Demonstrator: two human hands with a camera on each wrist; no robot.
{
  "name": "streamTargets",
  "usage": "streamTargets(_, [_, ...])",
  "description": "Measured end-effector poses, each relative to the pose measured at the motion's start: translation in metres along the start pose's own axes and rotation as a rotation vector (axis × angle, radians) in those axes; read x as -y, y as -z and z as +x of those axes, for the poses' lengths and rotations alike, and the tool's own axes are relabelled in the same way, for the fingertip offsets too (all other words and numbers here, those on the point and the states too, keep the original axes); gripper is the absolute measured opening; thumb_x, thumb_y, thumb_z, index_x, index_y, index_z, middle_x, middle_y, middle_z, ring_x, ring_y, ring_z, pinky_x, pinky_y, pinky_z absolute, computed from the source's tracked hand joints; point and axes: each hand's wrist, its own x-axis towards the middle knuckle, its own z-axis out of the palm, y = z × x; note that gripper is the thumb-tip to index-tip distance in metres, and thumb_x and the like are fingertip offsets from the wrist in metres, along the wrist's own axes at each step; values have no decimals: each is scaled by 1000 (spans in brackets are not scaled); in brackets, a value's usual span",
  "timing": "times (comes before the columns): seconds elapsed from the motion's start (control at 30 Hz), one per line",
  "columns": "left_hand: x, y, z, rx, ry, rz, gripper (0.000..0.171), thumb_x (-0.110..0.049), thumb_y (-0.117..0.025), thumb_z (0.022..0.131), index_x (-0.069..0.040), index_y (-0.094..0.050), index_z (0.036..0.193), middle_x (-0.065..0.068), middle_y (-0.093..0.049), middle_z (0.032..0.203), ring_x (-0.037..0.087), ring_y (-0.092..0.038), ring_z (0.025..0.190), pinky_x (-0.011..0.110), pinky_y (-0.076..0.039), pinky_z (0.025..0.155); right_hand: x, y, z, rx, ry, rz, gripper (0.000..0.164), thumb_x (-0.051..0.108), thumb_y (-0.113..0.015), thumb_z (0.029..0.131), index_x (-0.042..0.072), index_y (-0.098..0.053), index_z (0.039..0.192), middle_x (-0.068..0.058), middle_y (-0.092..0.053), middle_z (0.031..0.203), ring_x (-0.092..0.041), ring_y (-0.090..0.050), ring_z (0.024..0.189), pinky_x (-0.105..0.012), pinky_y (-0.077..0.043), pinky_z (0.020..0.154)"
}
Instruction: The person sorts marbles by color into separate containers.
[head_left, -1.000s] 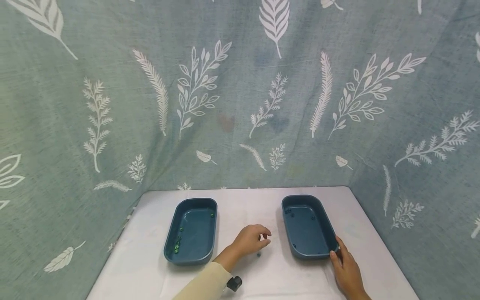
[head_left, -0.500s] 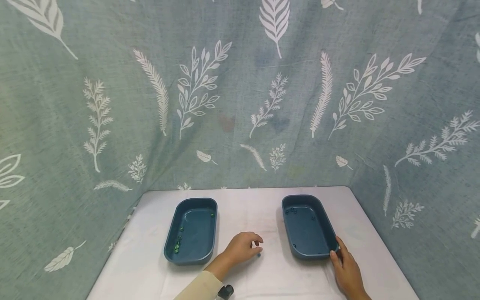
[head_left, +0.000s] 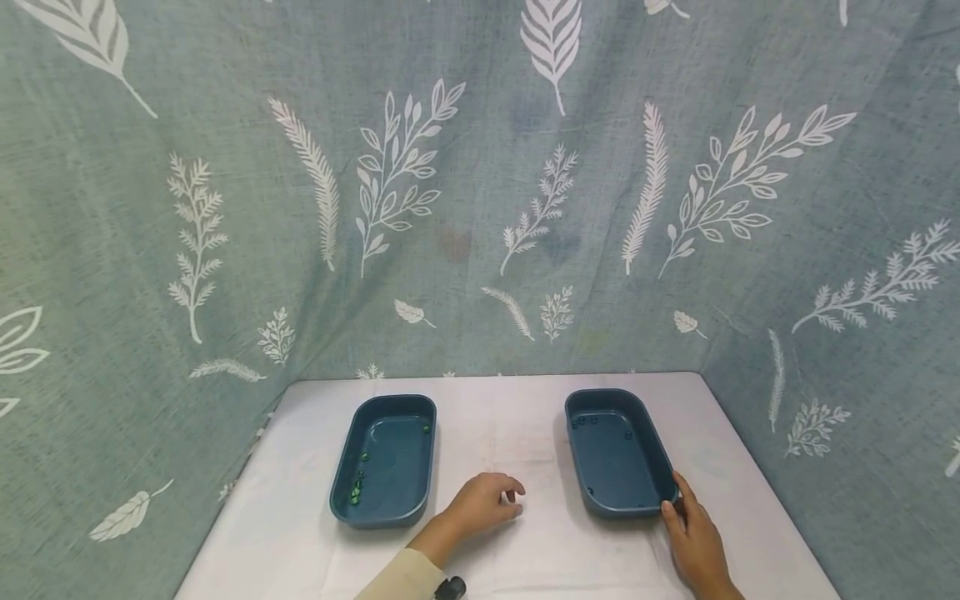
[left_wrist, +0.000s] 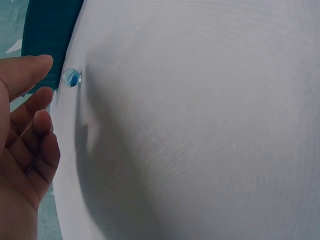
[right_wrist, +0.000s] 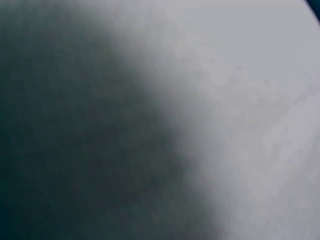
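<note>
My left hand (head_left: 487, 500) hovers low over the white cloth between two dark blue trays, thumb and forefinger apart, the other fingers loosely bent. In the left wrist view, a clear marble with a blue swirl (left_wrist: 72, 77) lies on the cloth just beyond the fingertips, with a gap between; the hand hides it in the head view. My right hand (head_left: 696, 542) holds the near right corner of the right tray (head_left: 626, 512), thumb at its front and fingers along its side. Several small dark marbles (head_left: 628, 435) lie inside. The right wrist view is mostly dark blur.
The left tray (head_left: 378, 523) holds several green marbles (head_left: 356, 496), mostly along its left side. White cloth (head_left: 510, 417) covers the table, and a leaf-patterned curtain (head_left: 465, 333) encloses the back and sides.
My left hand has shifted left and slightly nearer, and the marble beside it is now hidden in the head view. Marbles at the right tray's far end have rolled a little. The right hand keeps its place.
</note>
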Motion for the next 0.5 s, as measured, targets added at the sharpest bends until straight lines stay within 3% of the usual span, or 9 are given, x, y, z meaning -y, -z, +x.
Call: streamTargets(0.5, [6, -12, -1, 18, -13, 34, 24, -27, -80, 79, -21, -74, 101, -20, -60, 78, -3, -53, 71, 23, -48, 68, 0, -1, 2, 16, -20, 1, 61, 41, -39, 105, 12, -20, 155, -34, -45, 135, -50, -48, 119, -65, -37, 96])
